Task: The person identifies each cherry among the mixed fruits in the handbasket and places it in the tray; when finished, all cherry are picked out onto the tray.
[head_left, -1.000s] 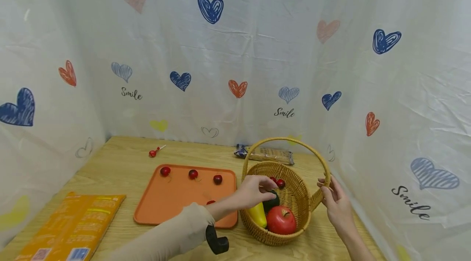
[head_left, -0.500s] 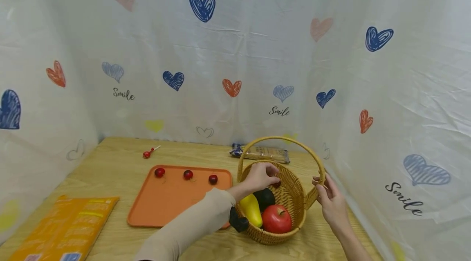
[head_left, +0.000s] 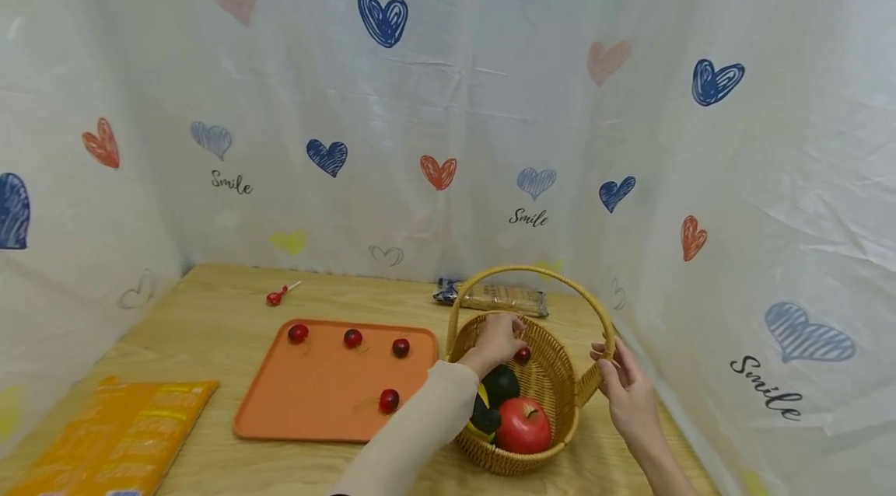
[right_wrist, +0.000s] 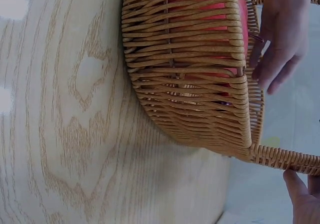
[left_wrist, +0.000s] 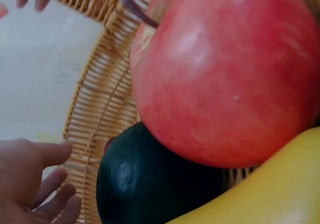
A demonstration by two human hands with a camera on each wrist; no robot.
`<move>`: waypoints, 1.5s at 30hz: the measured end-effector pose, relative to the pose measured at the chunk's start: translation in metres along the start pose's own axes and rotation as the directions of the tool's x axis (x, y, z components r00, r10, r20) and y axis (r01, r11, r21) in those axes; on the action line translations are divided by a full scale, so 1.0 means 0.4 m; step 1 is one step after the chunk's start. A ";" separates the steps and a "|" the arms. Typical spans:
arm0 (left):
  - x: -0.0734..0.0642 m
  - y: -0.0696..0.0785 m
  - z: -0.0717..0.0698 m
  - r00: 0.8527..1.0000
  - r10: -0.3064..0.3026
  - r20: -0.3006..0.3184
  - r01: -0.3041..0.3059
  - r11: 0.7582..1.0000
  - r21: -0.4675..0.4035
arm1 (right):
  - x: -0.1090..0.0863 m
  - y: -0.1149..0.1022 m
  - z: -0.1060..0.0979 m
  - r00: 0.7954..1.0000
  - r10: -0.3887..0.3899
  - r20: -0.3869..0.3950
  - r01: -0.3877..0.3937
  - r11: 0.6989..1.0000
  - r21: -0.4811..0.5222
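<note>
A wicker basket (head_left: 570,434) with a tall handle holds a red apple (head_left: 523,426), a dark green avocado (head_left: 501,385), a yellow banana (left_wrist: 280,184) and a dark red cherry (head_left: 522,355). Reaching inside from the left, my left hand (head_left: 498,339) hangs over the rear of the basket beside the cherry. Its thumb and loosely bent fingers stand apart in the left wrist view, with nothing seen between them. At the basket's right side, my right hand (head_left: 631,395) grips the lower handle (head_left: 603,325) between thumb and fingers. The left wrist camera partly covers the banana in the head view.
Left of the basket lies an orange tray (head_left: 315,395) with several cherries (head_left: 388,401). A lollipop (head_left: 278,297) and a long clear packet (head_left: 504,298) lie toward the back. An orange bag (head_left: 126,434) is at the front left. White curtains surround the table.
My left hand has moved from above the avocado toward the rear of the basket. A tray cherry that the left arm covered shows again. The right hand keeps its grip; the head view shifted slightly.
</note>
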State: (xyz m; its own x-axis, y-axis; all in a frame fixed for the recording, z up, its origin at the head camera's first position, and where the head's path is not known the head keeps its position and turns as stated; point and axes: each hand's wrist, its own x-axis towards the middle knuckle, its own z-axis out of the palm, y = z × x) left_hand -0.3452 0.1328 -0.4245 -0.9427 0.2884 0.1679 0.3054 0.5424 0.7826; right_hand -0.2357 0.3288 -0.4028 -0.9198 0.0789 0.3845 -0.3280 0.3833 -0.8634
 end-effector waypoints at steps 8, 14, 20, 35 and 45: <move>0.018 -0.011 0.006 0.995 -0.093 -0.046 0.095 0.995 0.043 | -0.005 0.002 0.002 1.000 0.021 -0.008 -0.021 1.000 0.012; 0.019 -0.024 0.018 0.996 -0.089 -0.018 0.090 0.986 0.139 | -0.004 0.000 0.004 0.999 0.031 -0.009 -0.031 0.999 0.039; 0.008 -0.055 0.023 0.999 -0.040 0.002 0.038 0.961 0.275 | -0.002 0.002 0.018 1.000 0.017 -0.008 -0.016 0.997 0.074; -0.020 -0.033 -0.036 1.000 0.003 0.023 0.000 0.995 -0.099 | -0.003 -0.002 0.004 1.000 0.008 -0.002 -0.008 0.999 0.033; -0.095 -0.013 -0.100 0.985 0.129 0.116 -0.118 0.988 -0.102 | -0.003 -0.004 0.008 0.998 0.061 -0.003 -0.061 0.998 0.013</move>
State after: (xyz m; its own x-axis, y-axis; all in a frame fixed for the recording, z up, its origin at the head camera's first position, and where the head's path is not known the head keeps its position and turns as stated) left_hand -0.3163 0.0873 -0.4110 -0.8733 0.4458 0.1968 0.3988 0.4216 0.8144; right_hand -0.2348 0.3250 -0.4028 -0.9374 0.1046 0.3320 -0.2742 0.3659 -0.8893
